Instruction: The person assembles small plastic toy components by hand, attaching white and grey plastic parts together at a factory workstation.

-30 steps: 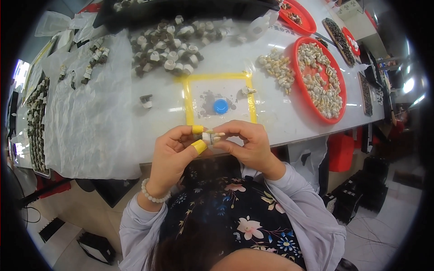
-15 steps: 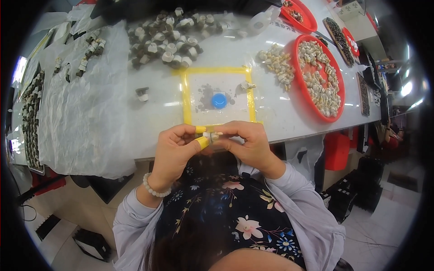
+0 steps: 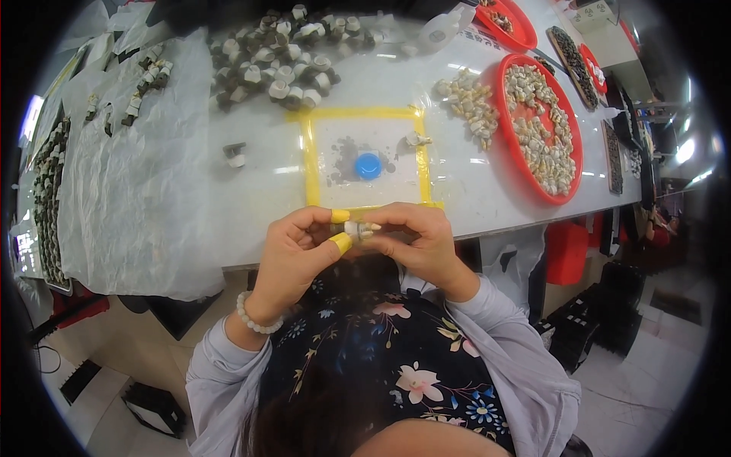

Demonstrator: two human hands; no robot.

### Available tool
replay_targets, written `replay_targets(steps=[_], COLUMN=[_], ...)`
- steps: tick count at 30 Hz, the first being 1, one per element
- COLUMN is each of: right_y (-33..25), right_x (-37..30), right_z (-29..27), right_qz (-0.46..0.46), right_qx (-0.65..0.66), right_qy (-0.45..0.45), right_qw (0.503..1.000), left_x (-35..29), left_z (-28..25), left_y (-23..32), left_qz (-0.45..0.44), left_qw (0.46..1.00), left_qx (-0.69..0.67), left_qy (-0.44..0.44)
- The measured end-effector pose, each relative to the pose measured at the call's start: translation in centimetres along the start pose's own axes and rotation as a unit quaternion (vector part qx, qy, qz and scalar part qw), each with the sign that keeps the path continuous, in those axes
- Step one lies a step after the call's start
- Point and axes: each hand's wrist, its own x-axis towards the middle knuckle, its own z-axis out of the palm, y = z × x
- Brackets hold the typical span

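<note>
A small pale part (image 3: 355, 228) sits just below the middle of the frame, pinched between both hands at the near edge of the white table (image 3: 259, 190). It is short and whitish, roughly a little cylinder with a lighter tip toward the right; finer detail is too small to tell. The left hand (image 3: 293, 255) closes on it from the left, thumb and forefinger narrow around it, each wearing a yellow fingertip cover (image 3: 341, 242). The right hand (image 3: 417, 240) meets it from the right, fingers curled in and closed on the other end. A bracelet of pale beads (image 3: 251, 318) circles the left wrist.

Just above the hands, a square marked in yellow tape (image 3: 308, 164) frames a smudged patch of table with a blue cap (image 3: 368, 165) near its middle and one small pale piece (image 3: 415, 139) at its right edge. To the upper right lies a red tray (image 3: 572, 171) heaped with pale pieces, with a loose heap (image 3: 468, 103) beside its left rim. At the top centre lies a pile of white and dark parts (image 3: 278, 72). A crinkled clear plastic sheet (image 3: 137, 190) covers the left part of the table.
</note>
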Motion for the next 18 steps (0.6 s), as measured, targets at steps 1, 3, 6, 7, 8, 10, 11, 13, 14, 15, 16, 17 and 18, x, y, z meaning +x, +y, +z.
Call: replay_targets(steps=[1, 3, 6, 7, 8, 10, 11, 13, 14, 15, 16, 17, 18], right_y=[-0.2, -0.7, -0.8, -0.7, -0.6, -0.2, -0.3, -0.4, -0.3, -0.2, -0.1, 0.0, 0.2], right_x=[0.0, 0.1, 0.3, 0.4, 0.4, 0.2, 0.3, 0.3, 0.3, 0.3, 0.3, 0.3, 0.2], right_z=[-0.1, -0.5, -0.7, -0.7, -0.7, -0.7, -0.7, -0.8, -0.8, -0.7, -0.7, -0.7, -0.7], right_qz=[0.011, -0.015, -0.06, -0.079, -0.078, -0.11, -0.109, -0.141, -0.139, -0.153, -0.167, -0.167, -0.171], right_qx=[0.005, -0.051, -0.129, -0.152, -0.152, -0.18, -0.181, -0.225, -0.225, -0.226, -0.226, -0.226, -0.226], right_qy=[-0.005, -0.017, -0.025, -0.022, -0.022, -0.011, -0.011, -0.021, -0.022, -0.018, -0.014, -0.015, -0.009], right_qw=[1.0, 0.998, 0.99, 0.985, 0.985, 0.977, 0.977, 0.964, 0.964, 0.962, 0.96, 0.96, 0.959], left_x=[0.0, -0.1, -0.1, -0.1, -0.1, -0.1, -0.2, -0.2, -0.2, -0.2, -0.2, -0.2, -0.2], left_z=[0.0, -0.2, -0.3, -0.2, -0.2, -0.2, -0.3, -0.2, -0.1, 0.0, 0.0, -0.1, -0.1], left_y=[-0.1, -0.4, -0.9, -1.0, -1.0, -1.2, -1.2, -1.3, -1.2, -1.2, -1.2, -1.3, -1.4], left_qz=[-0.001, 0.006, 0.01, 0.01, 0.015, 0.019, 0.02, 0.02, 0.024, 0.029, 0.028, 0.031, 0.033], left_qw=[1.0, 1.0, 0.999, 0.999, 0.999, 0.999, 0.999, 0.999, 0.999, 0.999, 0.999, 0.998, 0.997], left_qx=[0.0, 0.018, 0.029, 0.028, 0.027, 0.024, 0.027, 0.029, 0.022, 0.017, 0.017, 0.039, 0.06], left_qy=[0.0, 0.014, 0.023, 0.023, 0.029, 0.033, 0.031, 0.028, 0.034, 0.04, 0.04, 0.039, 0.038])
